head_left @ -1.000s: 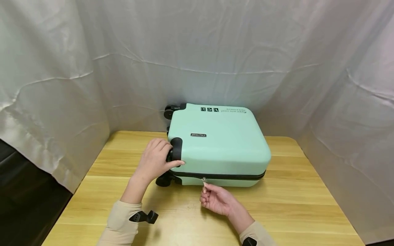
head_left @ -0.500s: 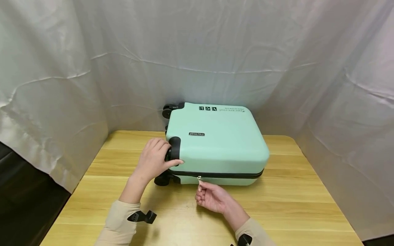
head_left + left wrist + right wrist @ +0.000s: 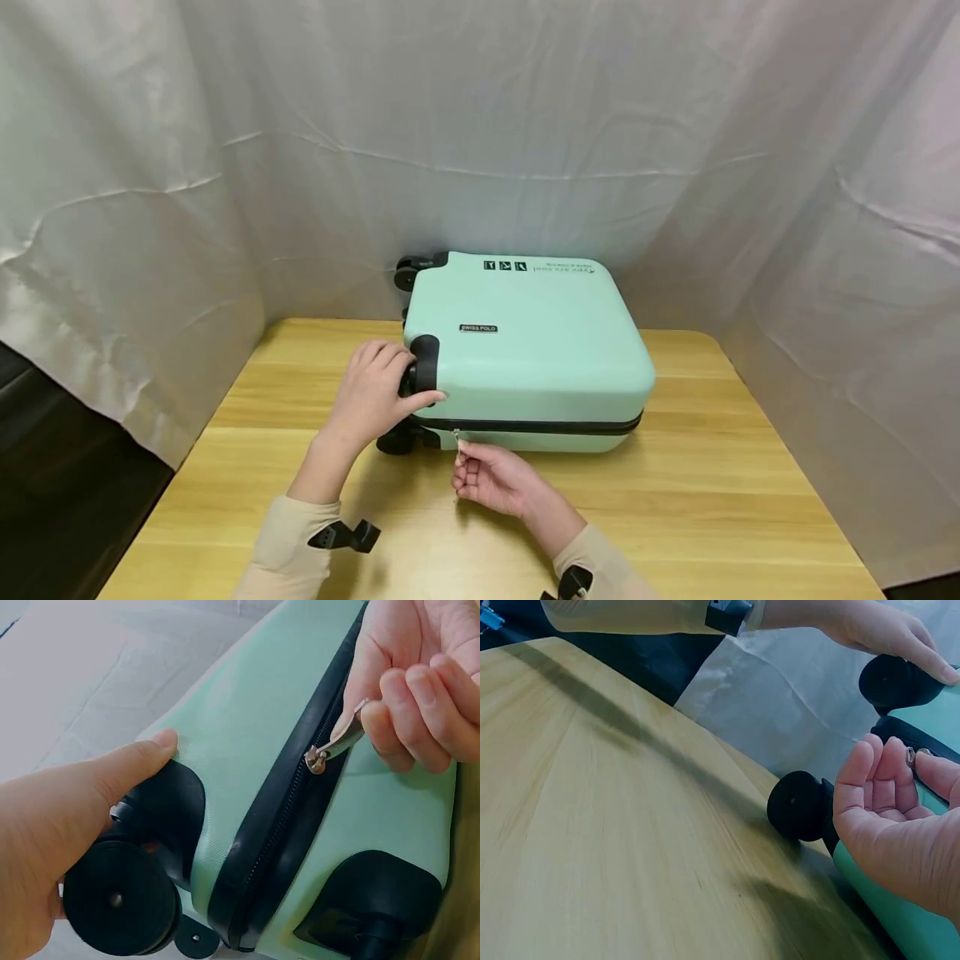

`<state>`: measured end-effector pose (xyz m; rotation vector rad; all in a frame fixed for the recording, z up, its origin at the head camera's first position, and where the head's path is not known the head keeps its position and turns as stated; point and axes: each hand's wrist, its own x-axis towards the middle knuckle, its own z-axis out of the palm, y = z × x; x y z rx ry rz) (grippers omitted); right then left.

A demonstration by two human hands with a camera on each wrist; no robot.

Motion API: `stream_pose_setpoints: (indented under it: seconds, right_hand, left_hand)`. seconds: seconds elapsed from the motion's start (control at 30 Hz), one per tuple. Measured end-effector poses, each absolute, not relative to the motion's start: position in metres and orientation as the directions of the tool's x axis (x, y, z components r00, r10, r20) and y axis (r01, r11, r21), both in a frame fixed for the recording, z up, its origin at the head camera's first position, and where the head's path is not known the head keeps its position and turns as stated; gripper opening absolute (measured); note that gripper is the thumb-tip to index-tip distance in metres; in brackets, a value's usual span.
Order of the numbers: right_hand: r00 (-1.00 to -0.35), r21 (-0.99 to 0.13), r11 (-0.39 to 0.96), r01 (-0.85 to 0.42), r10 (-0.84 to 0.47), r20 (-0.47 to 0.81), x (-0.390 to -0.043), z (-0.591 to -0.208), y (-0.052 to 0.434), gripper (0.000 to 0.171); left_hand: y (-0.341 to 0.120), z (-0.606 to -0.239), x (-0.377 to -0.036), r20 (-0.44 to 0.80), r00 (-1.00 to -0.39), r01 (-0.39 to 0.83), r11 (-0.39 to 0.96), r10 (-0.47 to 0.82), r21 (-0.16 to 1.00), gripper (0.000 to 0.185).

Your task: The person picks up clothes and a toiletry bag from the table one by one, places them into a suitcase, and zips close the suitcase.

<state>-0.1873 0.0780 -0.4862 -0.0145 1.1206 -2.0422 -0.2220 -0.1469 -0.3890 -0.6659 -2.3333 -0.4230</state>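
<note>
A mint-green hard-shell suitcase [image 3: 528,350] lies flat on the wooden table [image 3: 697,500], its black wheels at the left end. A black zipper band [image 3: 540,426] runs along its near side. My left hand [image 3: 372,393] grips the upper near wheel [image 3: 120,896] and its housing, thumb pressed on the shell [image 3: 240,727]. My right hand [image 3: 487,477] pinches the metal zipper pull [image 3: 337,741] between thumb and fingers, close to the lower wheel [image 3: 799,805] at the suitcase's left near corner.
White cloth [image 3: 480,125] hangs behind and on both sides of the table. A second pair of wheels [image 3: 408,271] sits at the suitcase's far left corner. Bare tabletop lies in front of the suitcase and to its right.
My right hand has drawn the zipper pull leftward along the near side, from about the middle toward the wheel corner. The left hand has stayed on the wheel.
</note>
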Motion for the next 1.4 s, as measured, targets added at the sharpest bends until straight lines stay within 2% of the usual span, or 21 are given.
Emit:
stream_pose_setpoints:
  seconds: [0.1,0.2,0.27,0.47,0.53,0.6,0.7,0.83,0.93,1.0,1.07,1.23,1.4]
  right_hand:
    - [-0.691,-0.745,-0.279,0.605,-0.649,-0.318,-0.189,-0.486,0.080,0.015]
    - [-0.697,-0.778,-0.253,0.575,-0.650,-0.303,-0.189,-0.486,0.085,0.014]
    - [-0.703,-0.797,-0.240,0.555,-0.647,-0.295,-0.188,-0.486,0.090,0.015]
    - [-0.717,-0.861,-0.189,0.472,-0.651,-0.250,-0.183,-0.483,0.116,0.019]
    - [-0.725,-0.885,-0.157,0.438,-0.644,-0.245,-0.182,-0.478,0.126,0.019]
    - [-0.737,-0.911,-0.118,0.394,-0.633,-0.237,-0.183,-0.470,0.135,0.020]
    - [-0.759,-0.955,-0.036,0.295,-0.616,-0.211,-0.186,-0.454,0.147,0.025]
    - [-0.773,-0.986,0.081,0.143,-0.613,-0.162,-0.189,-0.431,0.161,0.037]
    - [-0.779,-0.988,0.152,0.032,-0.616,-0.120,-0.191,-0.414,0.172,0.037]
    - [-0.789,-0.981,0.190,-0.045,-0.609,-0.082,-0.193,-0.403,0.179,0.035]
    - [-0.799,-0.969,0.218,-0.114,-0.600,-0.041,-0.194,-0.391,0.186,0.034]
    - [-0.803,-0.942,0.241,-0.232,-0.595,0.046,-0.200,-0.367,0.198,0.031]
    - [-0.822,-0.923,0.260,-0.284,-0.562,0.095,-0.208,-0.350,0.201,0.027]
  left_hand:
    - [-0.150,-0.388,-0.217,0.675,-0.660,0.554,0.821,0.330,0.140,0.061]
    - [-0.156,-0.389,-0.211,0.715,-0.625,0.578,0.802,0.313,0.154,0.056]
    - [-0.160,-0.391,-0.205,0.752,-0.586,0.607,0.778,0.303,0.160,0.052]
    - [-0.154,-0.412,-0.183,0.878,-0.406,0.764,0.621,0.255,0.173,0.037]
    - [-0.149,-0.425,-0.178,0.887,-0.391,0.803,0.563,0.246,0.197,0.028]
    - [-0.144,-0.437,-0.173,0.865,-0.439,0.813,0.518,0.244,0.267,0.019]
    - [-0.138,-0.454,-0.169,0.769,-0.596,0.758,0.479,0.231,0.443,0.012]
    - [-0.133,-0.468,-0.167,0.528,-0.824,0.560,0.439,0.205,0.703,0.015]
    - [-0.131,-0.474,-0.167,0.303,-0.931,0.361,0.394,0.204,0.845,0.021]
    - [-0.130,-0.477,-0.168,0.174,-0.958,0.247,0.352,0.227,0.903,0.027]
    - [-0.131,-0.478,-0.170,0.089,-0.960,0.171,0.304,0.267,0.937,0.033]
    - [-0.129,-0.480,-0.177,-0.005,-0.919,0.074,0.185,0.394,0.980,0.044]
    - [-0.123,-0.483,-0.184,-0.093,-0.869,-0.084,0.042,0.486,0.996,0.054]
